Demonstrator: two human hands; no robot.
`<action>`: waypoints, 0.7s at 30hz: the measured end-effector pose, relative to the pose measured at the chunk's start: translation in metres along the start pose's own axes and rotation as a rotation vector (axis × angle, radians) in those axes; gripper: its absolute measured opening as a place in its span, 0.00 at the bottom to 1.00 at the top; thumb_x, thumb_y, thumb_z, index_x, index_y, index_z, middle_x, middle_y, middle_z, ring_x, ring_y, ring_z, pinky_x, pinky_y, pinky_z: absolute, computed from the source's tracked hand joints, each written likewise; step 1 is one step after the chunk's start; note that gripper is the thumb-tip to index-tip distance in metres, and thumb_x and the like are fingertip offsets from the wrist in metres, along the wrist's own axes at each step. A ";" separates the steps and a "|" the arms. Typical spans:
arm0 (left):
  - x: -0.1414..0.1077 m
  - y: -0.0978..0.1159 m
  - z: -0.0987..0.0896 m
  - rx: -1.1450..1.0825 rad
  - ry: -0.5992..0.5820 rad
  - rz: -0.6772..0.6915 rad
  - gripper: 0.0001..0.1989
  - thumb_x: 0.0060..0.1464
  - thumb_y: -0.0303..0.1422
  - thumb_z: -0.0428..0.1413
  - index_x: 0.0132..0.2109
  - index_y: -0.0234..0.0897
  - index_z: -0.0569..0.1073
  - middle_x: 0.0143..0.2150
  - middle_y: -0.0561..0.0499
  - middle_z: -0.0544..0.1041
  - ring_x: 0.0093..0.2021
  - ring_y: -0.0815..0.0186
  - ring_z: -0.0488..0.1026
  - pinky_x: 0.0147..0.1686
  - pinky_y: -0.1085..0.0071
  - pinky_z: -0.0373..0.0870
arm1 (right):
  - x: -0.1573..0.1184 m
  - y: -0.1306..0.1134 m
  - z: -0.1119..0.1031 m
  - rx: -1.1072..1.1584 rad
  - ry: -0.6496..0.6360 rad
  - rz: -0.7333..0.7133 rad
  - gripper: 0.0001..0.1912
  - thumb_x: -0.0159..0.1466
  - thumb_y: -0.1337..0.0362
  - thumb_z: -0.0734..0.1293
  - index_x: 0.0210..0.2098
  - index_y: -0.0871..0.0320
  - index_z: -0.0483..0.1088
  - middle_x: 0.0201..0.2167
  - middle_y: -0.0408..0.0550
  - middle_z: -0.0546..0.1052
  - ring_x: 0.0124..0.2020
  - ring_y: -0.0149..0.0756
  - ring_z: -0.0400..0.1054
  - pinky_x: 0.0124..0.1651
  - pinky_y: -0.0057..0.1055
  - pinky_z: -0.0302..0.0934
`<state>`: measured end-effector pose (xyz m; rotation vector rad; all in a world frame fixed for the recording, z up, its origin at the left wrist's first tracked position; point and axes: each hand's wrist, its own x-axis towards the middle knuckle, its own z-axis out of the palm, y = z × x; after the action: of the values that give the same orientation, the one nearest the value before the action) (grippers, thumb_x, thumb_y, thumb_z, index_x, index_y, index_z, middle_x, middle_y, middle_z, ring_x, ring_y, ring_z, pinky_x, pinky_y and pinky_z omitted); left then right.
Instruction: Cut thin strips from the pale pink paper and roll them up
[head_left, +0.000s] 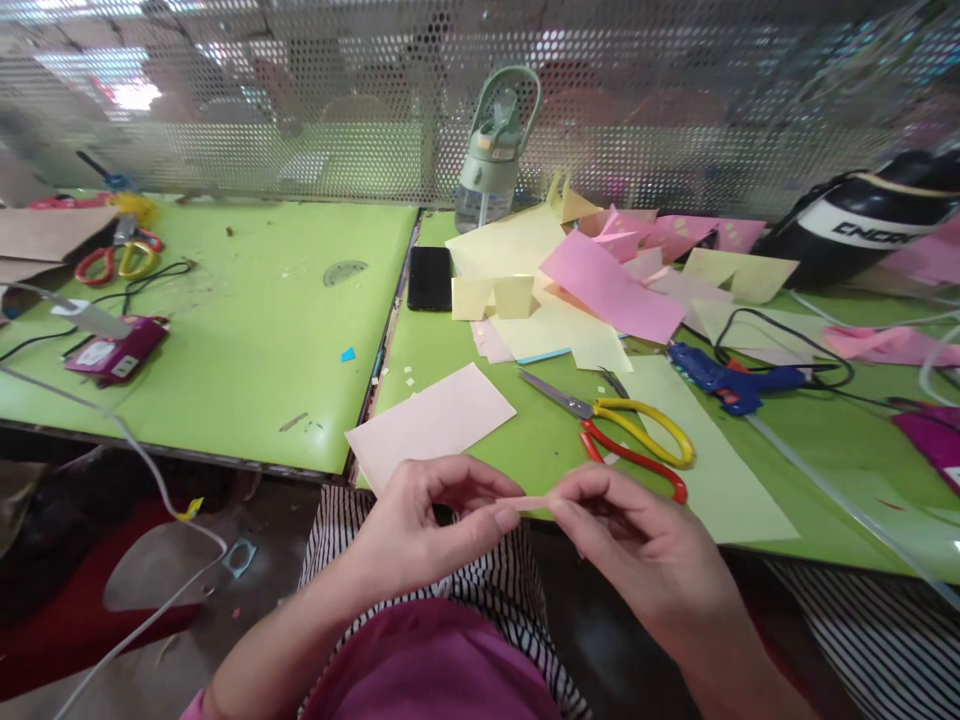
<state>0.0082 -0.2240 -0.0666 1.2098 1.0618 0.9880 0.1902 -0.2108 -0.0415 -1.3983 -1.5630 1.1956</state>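
Observation:
A narrow pale pink paper strip [531,503] is stretched between my two hands at the near edge of the green table. My left hand [442,520] pinches its left end between thumb and fingers. The right end is pinched by my right hand [637,540]. Just beyond my left hand lies a pale pink paper sheet [435,420]. Scissors with one yellow and one red handle [577,406] lie beyond my right hand, blades pointing to the back left. Beside them a pale green sheet [705,450] lies flat.
Cut pink and yellow papers [615,285] are heaped at the back centre. Near them are a black phone [430,278], a green-lidded bottle [491,165], a blue glue gun [739,380] with cables and a black bottle [862,225]. A purple box [116,350] stands on the left table.

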 end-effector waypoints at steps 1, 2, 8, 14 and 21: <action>0.001 0.000 0.001 0.021 0.007 0.013 0.10 0.54 0.35 0.61 0.40 0.33 0.79 0.32 0.49 0.81 0.30 0.70 0.75 0.32 0.76 0.72 | 0.000 0.000 0.000 -0.042 -0.022 -0.020 0.09 0.60 0.58 0.68 0.26 0.54 0.70 0.20 0.40 0.68 0.22 0.29 0.61 0.24 0.25 0.57; 0.001 0.001 0.003 0.049 0.017 0.028 0.08 0.53 0.34 0.61 0.38 0.33 0.79 0.31 0.49 0.81 0.30 0.70 0.74 0.32 0.76 0.71 | 0.001 0.001 -0.001 -0.093 -0.034 -0.048 0.09 0.60 0.59 0.68 0.26 0.54 0.71 0.21 0.40 0.69 0.22 0.29 0.62 0.24 0.25 0.57; 0.004 -0.001 0.011 0.188 0.086 0.082 0.03 0.53 0.27 0.58 0.33 0.33 0.77 0.28 0.52 0.79 0.28 0.71 0.73 0.28 0.78 0.68 | 0.001 0.007 0.000 -0.362 0.037 -0.317 0.05 0.62 0.65 0.66 0.29 0.53 0.71 0.23 0.41 0.72 0.22 0.30 0.64 0.25 0.27 0.59; 0.006 -0.007 0.013 0.120 0.114 0.099 0.05 0.54 0.29 0.57 0.32 0.33 0.76 0.27 0.52 0.77 0.27 0.72 0.71 0.28 0.77 0.68 | 0.003 0.008 0.003 -0.356 0.071 -0.348 0.03 0.62 0.63 0.67 0.31 0.53 0.70 0.25 0.43 0.74 0.22 0.30 0.64 0.25 0.28 0.62; 0.009 -0.010 0.016 0.036 0.130 0.062 0.06 0.54 0.31 0.58 0.33 0.33 0.76 0.27 0.52 0.77 0.27 0.72 0.71 0.28 0.77 0.68 | 0.003 0.009 0.008 -0.253 0.074 -0.279 0.06 0.64 0.62 0.66 0.30 0.53 0.69 0.26 0.44 0.74 0.26 0.32 0.69 0.27 0.28 0.64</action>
<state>0.0256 -0.2201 -0.0764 1.2277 1.1537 1.1114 0.1854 -0.2092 -0.0528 -1.3081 -1.8342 0.7932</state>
